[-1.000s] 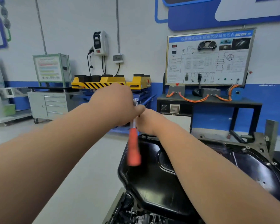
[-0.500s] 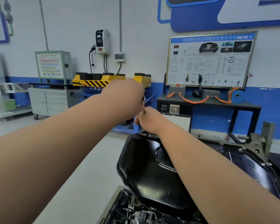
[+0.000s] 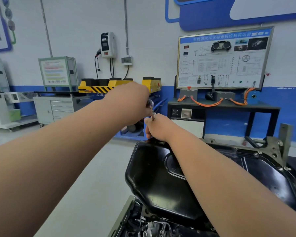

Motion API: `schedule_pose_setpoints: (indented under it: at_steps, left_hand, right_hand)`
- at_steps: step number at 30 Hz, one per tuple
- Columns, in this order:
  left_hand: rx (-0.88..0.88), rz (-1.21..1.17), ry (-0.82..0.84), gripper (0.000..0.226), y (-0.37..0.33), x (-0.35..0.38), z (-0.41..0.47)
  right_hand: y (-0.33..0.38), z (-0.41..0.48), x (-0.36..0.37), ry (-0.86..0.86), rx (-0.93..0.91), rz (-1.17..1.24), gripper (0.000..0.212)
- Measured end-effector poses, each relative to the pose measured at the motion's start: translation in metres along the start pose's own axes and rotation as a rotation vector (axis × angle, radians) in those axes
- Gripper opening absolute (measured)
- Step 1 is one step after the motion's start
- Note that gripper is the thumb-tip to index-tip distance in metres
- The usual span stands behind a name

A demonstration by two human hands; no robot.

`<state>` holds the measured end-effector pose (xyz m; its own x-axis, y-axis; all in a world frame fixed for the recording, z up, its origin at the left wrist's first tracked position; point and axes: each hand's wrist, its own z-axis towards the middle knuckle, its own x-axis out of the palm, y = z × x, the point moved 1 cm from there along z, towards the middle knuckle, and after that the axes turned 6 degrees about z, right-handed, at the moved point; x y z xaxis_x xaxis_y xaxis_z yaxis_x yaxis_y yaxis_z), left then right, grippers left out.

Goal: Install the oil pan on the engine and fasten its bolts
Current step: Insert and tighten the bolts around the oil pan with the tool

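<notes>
Swung behind the gripping left hand [image 3: 130, 103], the ratchet [image 3: 150, 104] shows no orange handle now. Right hand [image 3: 158, 127] pinches its shaft at the far rim of the oil pan [image 3: 157, 177], seated on the engine [image 3: 149, 224]; fastening seems underway.

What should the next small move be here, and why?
Probably swing the ratchet with the left hand: it grips the head end, while the right hand steadies the shaft at the far rim of the oil pan, so fastening there seems unfinished.
</notes>
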<state>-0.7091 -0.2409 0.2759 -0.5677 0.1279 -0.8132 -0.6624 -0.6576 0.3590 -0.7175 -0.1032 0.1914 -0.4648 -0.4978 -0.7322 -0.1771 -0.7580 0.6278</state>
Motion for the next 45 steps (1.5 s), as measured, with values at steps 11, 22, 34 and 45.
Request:
schedule_pose_setpoints:
  at_steps: [11, 22, 34, 45]
  left_hand:
    - [0.236, 0.220, -0.104, 0.013, 0.006, 0.006, 0.001]
    - [-0.064, -0.114, -0.046, 0.034, -0.005, 0.003, 0.000]
    - [-0.004, 0.006, -0.055, 0.052, 0.009, 0.014, -0.003]
    - [0.191, 0.195, -0.079, 0.036, -0.002, 0.007, 0.002]
  right_hand:
    - [0.000, -0.003, -0.004, 0.119, 0.040, -0.081, 0.033]
    - [-0.001, -0.002, -0.005, 0.057, 0.048, -0.116, 0.029]
    - [-0.004, 0.004, 0.001, 0.014, -0.033, -0.178, 0.033]
    - [-0.008, 0.003, -0.007, 0.047, -0.034, -0.140, 0.038]
